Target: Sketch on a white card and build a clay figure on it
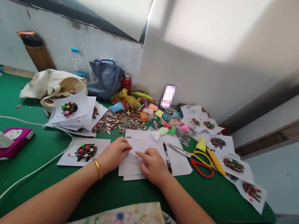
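My left hand (117, 153), with a gold bangle at its wrist, is closed in a pinch over the white paper sheets (130, 167). What its fingertips hold, if anything, is too small to make out. Over the same sheets my right hand (154, 165) stretches out its index finger, the other fingers curled under. That fingertip touches a small white lump (138, 153), perhaps clay. A black pen (167, 157) lies just right of my right hand. Left of my left hand is a paper with a sunflower-seed hedgehog (86, 152) dotted with coloured balls.
Loose sunflower seeds (113, 119) and coloured clay packs (143, 116) lie beyond my hands. Scissors (202, 163) and a yellow cutter (216, 162) are at right, beside more seed pictures (233, 165). A white cable (30, 174) crosses the green table near a purple power strip (10, 141).
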Tool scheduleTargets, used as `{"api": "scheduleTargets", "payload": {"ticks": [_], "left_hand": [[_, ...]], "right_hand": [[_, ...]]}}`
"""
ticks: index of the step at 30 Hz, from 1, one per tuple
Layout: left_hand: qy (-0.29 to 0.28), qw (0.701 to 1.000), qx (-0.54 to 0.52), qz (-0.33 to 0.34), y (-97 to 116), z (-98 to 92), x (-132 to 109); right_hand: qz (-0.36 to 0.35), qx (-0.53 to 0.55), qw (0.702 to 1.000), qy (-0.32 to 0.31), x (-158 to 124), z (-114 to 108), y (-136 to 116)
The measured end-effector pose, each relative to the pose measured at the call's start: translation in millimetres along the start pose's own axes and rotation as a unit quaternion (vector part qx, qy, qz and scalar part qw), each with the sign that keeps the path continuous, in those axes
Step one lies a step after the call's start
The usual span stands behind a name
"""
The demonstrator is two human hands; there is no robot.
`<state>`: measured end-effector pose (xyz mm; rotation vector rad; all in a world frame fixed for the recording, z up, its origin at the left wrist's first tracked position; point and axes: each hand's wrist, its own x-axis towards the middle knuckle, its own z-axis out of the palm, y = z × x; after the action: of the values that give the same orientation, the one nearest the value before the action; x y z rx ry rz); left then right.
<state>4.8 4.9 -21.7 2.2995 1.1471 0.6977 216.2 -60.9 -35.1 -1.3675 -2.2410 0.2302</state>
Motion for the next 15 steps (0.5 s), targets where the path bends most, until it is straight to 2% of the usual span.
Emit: {"api": "scheduleTargets", "payload": {"ticks": [3, 15], "left_hand": [[0.0, 1.0, -0.001, 0.01, -0.4, 0.9, 0.6], [-0.011, 1.0, 0.003, 0.01, 1.5, 0.9, 1.0]], "right_hand": [[0.012, 0.011, 1.0, 0.025, 0.2, 1.6, 2.9], [0.021, -0.014, 1.0, 0.009, 2.2, 2.6, 2.8]]}}
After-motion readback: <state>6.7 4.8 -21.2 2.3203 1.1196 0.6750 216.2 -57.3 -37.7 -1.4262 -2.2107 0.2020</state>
